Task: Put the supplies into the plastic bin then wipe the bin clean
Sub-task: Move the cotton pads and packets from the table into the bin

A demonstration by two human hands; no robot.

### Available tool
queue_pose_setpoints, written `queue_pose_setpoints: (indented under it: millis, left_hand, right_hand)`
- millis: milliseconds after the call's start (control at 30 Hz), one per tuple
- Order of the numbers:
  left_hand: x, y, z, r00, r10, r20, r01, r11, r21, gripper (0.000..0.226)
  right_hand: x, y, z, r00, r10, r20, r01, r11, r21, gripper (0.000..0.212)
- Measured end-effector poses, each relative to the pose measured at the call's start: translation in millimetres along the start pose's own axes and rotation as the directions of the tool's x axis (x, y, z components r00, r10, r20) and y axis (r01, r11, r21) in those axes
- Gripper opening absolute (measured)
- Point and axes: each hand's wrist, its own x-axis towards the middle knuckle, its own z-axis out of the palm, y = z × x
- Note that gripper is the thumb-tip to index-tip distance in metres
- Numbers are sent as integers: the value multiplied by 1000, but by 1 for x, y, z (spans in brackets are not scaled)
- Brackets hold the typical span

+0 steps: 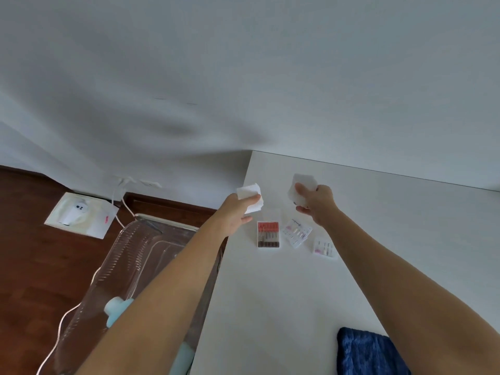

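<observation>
Both bare arms reach out over a white table [378,239]. Left hand [235,212], held above the table's left edge, has its grip closed on a small stack of white pads [250,197]. Right hand [318,203], raised just beside it, pinches a translucent white packet [301,185]; contents too blurred to tell. Below the hands lie three small cases of drill bits: a red-topped one [267,234] and two clear ones [296,232] [323,247]. The clear plastic bin [127,255] sits lower, left of the table, partly hidden by the left forearm; pale blue items [116,309] inside, unclear what. Blue cloth [370,353] at btm right, cut off by frame.
</observation>
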Motion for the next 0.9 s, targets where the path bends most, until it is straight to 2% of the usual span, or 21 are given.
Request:
queue_pose_setpoints:
  millis: [100,200,333,433,567,700,800,900]
  left_hand:
    - [-22,5,-26,999,13,33,-7,988,-157,29]
    - [-45,5,-53,999,46,2,-44,955,-294,33]
    - [-75,-2,-99,999,45,-2,-39,846,-531,18]
    - [-94,-17,-139,997,33,-65,-65,798,-599,28]
    - [-107,-49,-189,978,-68,-198,-76,764,-641,26]
    - [-101,-80,-221,932,-245,-266,28,783,-622,16]
    - [-84,-101,-235,877,-367,-309,111,782,-613,9]
    - [-60,-119,-241,851,-419,-317,167,787,-594,10]
  right_hand:
    - [-18,-8,6,994,-19,104,0,985,172,51]
    - [-42,-12,21,979,-33,199,-24,960,278,52]
    - [-81,-8,57,923,20,384,-103,975,198,43]
    - [-112,0,95,843,33,537,-126,982,137,31]
    - [-142,26,149,745,106,658,-186,981,52,37]
    - [-156,63,195,708,206,675,-269,963,-12,29]
    - [-155,92,220,766,291,573,-346,938,-14,45]
    - [-146,117,240,810,360,463,-406,914,1,50]
